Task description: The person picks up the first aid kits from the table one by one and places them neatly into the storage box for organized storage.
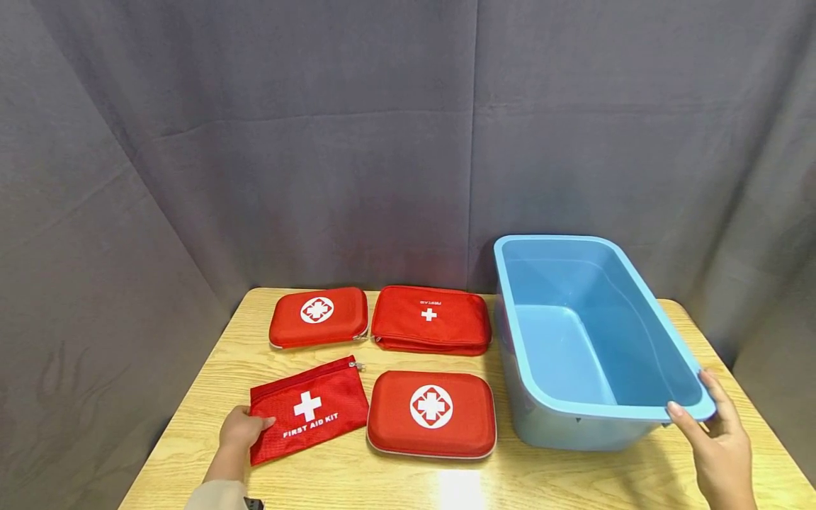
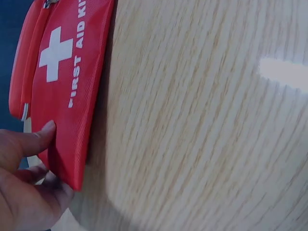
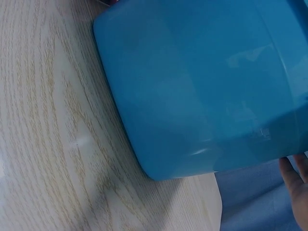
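At the front left of the table, my left hand pinches the left edge of a flat red zip pouch lettered "FIRST AID KIT". In the left wrist view the thumb of the hand lies on top of the pouch, with fingers beneath its corner. My right hand holds the near right corner of a blue tub; the thumb and fingers touch its rim. In the right wrist view, fingers of the hand show beside the tub wall.
Three more red cases lie on the wooden table: a hard one beside the pouch, another behind it, and a soft one at the back, left of the tub. Grey curtain hangs behind and at both sides.
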The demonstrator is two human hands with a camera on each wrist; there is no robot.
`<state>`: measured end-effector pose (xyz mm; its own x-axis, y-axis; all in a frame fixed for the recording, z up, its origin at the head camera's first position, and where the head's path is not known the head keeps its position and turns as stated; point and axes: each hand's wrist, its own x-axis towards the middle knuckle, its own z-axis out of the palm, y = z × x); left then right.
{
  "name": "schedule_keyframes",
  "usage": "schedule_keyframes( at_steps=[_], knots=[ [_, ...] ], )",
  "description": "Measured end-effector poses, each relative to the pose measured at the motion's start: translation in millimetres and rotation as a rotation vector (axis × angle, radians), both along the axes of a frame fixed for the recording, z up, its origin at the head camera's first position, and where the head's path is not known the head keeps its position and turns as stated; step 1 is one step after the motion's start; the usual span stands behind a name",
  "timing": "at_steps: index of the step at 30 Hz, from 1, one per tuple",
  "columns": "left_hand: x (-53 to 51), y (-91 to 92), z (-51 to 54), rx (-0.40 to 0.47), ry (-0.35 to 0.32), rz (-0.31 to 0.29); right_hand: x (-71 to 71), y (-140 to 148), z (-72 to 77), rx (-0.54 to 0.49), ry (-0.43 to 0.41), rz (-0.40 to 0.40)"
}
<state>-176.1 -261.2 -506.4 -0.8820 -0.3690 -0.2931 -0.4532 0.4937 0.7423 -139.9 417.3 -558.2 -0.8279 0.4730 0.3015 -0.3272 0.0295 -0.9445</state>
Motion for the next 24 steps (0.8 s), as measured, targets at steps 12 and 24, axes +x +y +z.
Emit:
schedule_keyframes(
  at_steps=[12,24],
  knots=[
    [10.7,-17.9,-11.1,0.571,0.054,-0.041,-1.1,2,-4.8,-0.056,0.029,0.03],
    [11.1,-21.1,-4.9,0.865,0.132,0.019,-2.0,3,-4.6,-0.021,0.028,0.009]
  ],
)
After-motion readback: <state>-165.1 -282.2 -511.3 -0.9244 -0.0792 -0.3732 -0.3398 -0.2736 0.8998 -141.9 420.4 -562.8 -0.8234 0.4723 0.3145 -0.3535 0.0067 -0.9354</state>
